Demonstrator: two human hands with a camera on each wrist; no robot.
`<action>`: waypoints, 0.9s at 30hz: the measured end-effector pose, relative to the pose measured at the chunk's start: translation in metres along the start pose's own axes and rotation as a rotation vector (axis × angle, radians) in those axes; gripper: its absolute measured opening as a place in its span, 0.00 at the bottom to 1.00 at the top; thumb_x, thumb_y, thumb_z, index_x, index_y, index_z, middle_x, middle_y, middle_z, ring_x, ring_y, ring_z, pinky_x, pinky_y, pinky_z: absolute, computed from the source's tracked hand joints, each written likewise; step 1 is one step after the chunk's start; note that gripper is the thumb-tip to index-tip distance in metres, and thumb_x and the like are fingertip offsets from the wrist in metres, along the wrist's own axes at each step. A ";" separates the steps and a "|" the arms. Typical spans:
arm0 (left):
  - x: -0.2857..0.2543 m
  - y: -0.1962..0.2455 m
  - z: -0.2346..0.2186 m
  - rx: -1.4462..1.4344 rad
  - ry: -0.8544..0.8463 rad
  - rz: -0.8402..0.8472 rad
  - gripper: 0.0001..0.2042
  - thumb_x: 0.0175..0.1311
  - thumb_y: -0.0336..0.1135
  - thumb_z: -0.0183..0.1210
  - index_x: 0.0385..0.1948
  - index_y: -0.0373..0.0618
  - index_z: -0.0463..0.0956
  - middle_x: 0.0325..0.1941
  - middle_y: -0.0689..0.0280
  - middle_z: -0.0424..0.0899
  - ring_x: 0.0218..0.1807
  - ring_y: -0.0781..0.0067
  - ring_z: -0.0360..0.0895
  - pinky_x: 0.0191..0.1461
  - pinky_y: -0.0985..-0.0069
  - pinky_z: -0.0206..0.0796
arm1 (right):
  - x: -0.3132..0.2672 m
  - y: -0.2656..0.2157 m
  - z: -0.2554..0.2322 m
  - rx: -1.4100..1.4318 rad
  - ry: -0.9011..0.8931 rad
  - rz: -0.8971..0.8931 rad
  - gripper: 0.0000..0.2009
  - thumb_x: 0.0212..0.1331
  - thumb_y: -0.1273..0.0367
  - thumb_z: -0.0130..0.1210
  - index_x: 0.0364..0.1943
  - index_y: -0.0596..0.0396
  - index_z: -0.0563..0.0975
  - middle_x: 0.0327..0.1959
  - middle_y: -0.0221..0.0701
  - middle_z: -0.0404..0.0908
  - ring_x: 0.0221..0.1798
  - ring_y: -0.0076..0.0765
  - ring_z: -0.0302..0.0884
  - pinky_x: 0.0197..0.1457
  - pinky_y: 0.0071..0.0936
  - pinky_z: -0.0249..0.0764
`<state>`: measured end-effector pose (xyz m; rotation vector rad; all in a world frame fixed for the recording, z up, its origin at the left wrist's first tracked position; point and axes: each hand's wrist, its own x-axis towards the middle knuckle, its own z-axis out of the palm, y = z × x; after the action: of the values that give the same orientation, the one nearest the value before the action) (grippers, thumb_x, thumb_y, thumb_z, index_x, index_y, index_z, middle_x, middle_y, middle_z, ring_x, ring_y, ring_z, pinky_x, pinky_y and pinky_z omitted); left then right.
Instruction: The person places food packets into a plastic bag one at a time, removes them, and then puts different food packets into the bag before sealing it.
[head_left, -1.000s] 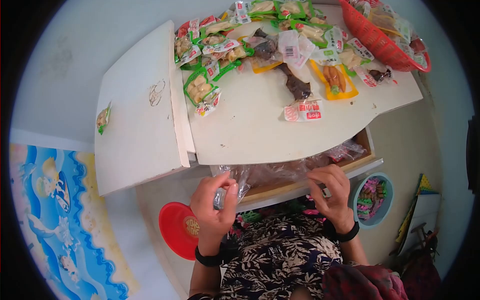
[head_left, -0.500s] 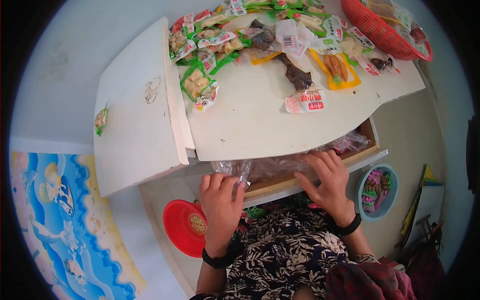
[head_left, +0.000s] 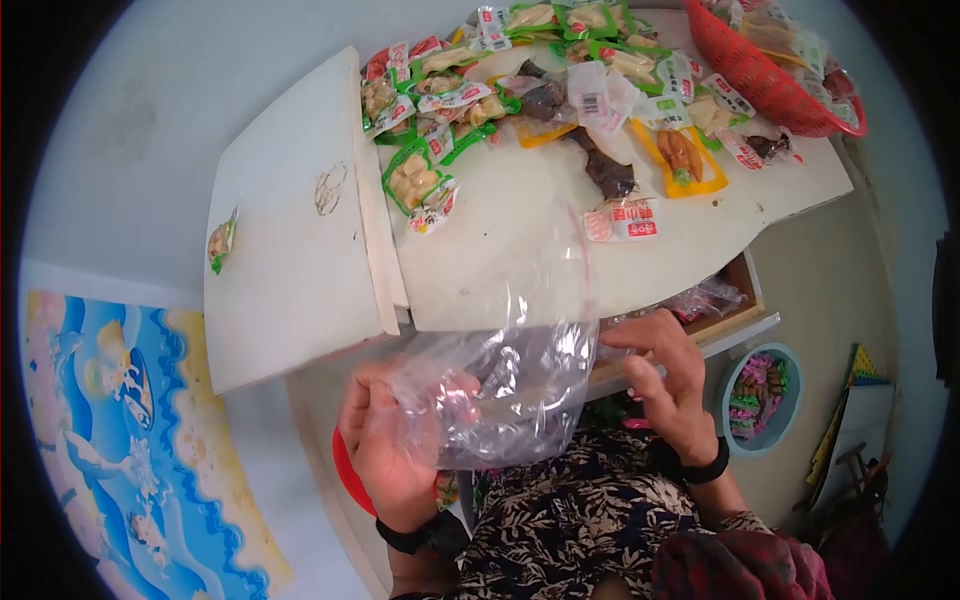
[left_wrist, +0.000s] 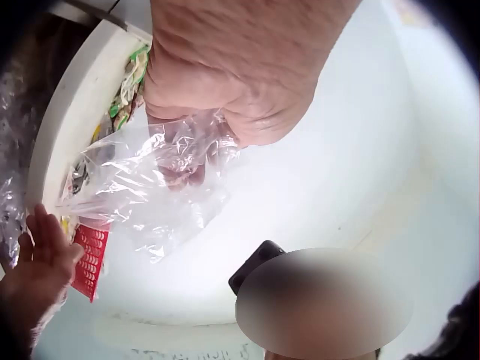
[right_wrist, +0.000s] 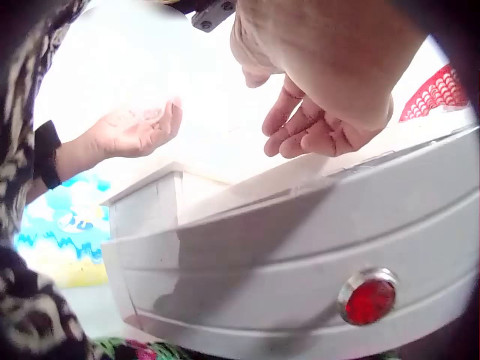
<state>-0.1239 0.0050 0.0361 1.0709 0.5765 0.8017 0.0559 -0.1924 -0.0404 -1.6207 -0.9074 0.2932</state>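
Plastic bag [head_left: 500,400] was already up above the front side of the open drawer [head_left: 745,335], so lifting it seemed done. We could see no packet inside it, and the food packets [head_left: 415,180] lay on the table [head_left: 700,230], beyond the bag; if any filling was wanted, we judged that it was not yet begun. Whether the mouth of the bag was fully opened, we could not tell

Our left hand [head_left: 395,440] had its fingers curled, pinching the film at the left side of the bag. Our right hand [head_left: 670,390] was at the other side, its fingers loosely bent and the thumb apart; the film came close to these fingertips, but we could not tell if they touched it
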 end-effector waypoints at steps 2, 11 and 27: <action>0.010 -0.005 0.010 -0.019 -0.047 0.008 0.13 0.81 0.43 0.52 0.45 0.39 0.70 0.40 0.52 0.84 0.36 0.55 0.87 0.38 0.64 0.84 | 0.005 -0.004 -0.001 0.331 -0.009 0.111 0.21 0.73 0.57 0.57 0.59 0.59 0.82 0.56 0.41 0.86 0.57 0.41 0.83 0.60 0.38 0.77; 0.038 -0.061 -0.006 -0.038 -0.327 -0.385 0.17 0.81 0.44 0.51 0.51 0.35 0.74 0.43 0.50 0.86 0.48 0.50 0.88 0.43 0.60 0.85 | 0.024 0.004 -0.004 0.671 0.121 0.454 0.16 0.78 0.58 0.60 0.55 0.56 0.81 0.42 0.30 0.85 0.41 0.20 0.80 0.46 0.22 0.78; 0.022 -0.056 -0.001 0.288 0.001 0.007 0.10 0.83 0.35 0.56 0.41 0.40 0.82 0.23 0.78 0.73 0.24 0.91 0.62 0.27 0.85 0.49 | 0.021 0.007 0.004 0.088 0.420 0.178 0.07 0.78 0.70 0.60 0.43 0.60 0.83 0.25 0.19 0.73 0.25 0.12 0.64 0.28 0.18 0.61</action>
<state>-0.0953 0.0096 -0.0173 1.3359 0.7041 0.7389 0.0697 -0.1751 -0.0422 -1.6031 -0.4268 0.1049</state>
